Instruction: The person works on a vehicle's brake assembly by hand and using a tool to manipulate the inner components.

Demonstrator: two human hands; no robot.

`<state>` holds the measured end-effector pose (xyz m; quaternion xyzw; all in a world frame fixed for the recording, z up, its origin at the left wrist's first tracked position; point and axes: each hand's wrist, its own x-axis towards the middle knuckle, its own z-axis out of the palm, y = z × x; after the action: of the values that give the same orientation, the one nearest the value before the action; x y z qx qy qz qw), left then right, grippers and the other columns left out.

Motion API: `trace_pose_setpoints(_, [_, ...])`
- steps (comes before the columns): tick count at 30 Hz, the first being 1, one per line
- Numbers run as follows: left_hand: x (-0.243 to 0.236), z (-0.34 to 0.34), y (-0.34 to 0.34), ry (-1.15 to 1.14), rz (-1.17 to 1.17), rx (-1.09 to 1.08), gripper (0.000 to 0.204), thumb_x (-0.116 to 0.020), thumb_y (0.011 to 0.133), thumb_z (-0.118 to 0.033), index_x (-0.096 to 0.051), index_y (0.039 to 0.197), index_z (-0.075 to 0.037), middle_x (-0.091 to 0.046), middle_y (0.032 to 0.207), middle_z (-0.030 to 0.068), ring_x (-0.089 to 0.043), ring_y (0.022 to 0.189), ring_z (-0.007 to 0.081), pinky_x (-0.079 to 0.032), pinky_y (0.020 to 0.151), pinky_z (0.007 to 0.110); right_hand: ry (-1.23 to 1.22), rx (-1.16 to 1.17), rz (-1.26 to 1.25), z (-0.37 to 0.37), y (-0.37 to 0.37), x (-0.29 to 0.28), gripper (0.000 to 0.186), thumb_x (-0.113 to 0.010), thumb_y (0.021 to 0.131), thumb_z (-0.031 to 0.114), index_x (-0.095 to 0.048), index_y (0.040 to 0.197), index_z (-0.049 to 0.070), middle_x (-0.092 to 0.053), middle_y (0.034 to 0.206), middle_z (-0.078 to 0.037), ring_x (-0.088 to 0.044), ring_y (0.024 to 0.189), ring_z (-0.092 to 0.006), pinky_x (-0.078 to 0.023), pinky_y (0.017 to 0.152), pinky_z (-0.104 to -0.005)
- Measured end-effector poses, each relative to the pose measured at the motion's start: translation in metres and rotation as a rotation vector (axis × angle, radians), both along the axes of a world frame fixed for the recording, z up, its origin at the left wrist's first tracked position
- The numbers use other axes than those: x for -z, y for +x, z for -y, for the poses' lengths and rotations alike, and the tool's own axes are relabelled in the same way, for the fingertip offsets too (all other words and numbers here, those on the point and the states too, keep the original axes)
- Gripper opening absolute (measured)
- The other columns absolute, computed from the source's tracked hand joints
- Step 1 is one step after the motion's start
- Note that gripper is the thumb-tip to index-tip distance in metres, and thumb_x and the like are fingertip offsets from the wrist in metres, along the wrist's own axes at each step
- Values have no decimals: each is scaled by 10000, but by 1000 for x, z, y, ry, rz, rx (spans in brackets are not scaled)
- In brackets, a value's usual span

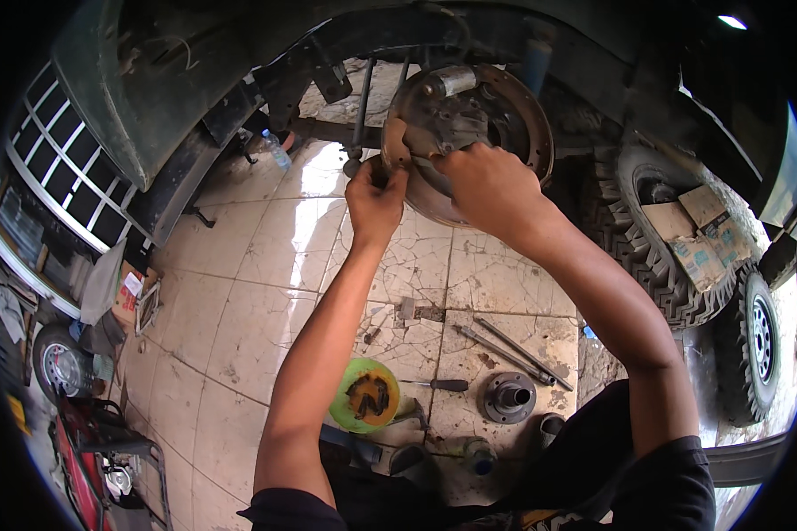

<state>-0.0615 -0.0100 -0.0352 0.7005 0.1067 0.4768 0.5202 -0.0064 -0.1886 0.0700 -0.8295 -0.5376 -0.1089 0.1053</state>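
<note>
A rusty round drum brake assembly (pixel 540 133) is mounted under the vehicle at the far middle. My left hand (pixel 377 202) is closed at its left edge, fingers and thumb pinching the lower end of a brown curved brake shoe (pixel 395 146). Beside it, my right hand (pixel 496 188) is curled into a fist over the lower front of the assembly. Whatever that fist grips is hidden behind the knuckles. A grey cylindrical part (pixel 452 82) shows at the top of the assembly.
On the cracked tile floor (pixel 239 239) near me lie a green bowl (pixel 338 409) with dark pieces in it, a screwdriver (pixel 450 385), metal rods (pixel 514 352) and a flanged hub (pixel 507 398). A large tyre (pixel 624 230) carrying cardboard (pixel 704 239) is at right; a plastic bottle (pixel 276 150) stands farther left.
</note>
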Motion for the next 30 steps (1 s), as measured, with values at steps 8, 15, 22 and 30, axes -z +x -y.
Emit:
trace_pose_setpoints(8, [6,-10,1,-41,14,24,192,-665,842,-89,-638,968,53,-684,816,51,-591,725,78,-483,674,244,-151,-12,-82,28,-1,-9,227,-527,808,30,-665,979,-29,-686,948,-227,-679,928,-382,-559,795,-434])
trace_pose_setpoints(15, [-4,3,0,12,8,-13,204,-662,835,-92,-639,973,57,-690,819,65,-601,728,87,-491,681,254,-35,-22,-141,35,22,-8,240,-563,764,22,-691,967,37,-689,904,-196,-677,928,-335,-542,829,-414])
trace_pose_setpoints(22, [-2,-1,-1,52,75,-10,205,-662,833,-88,-636,973,60,-694,829,73,-604,732,90,-489,681,252,-31,1,-54,17,9,3,193,-595,743,35,-680,915,11,-678,878,-212,-681,867,-358,-562,767,-414])
trace_pose_setpoints(30, [2,-2,3,-52,71,36,191,-654,841,-92,-636,964,53,-686,809,53,-592,722,82,-480,678,244,11,-39,-93,24,13,18,253,-566,763,16,-703,973,52,-677,872,-214,-681,863,-359,-557,775,-437])
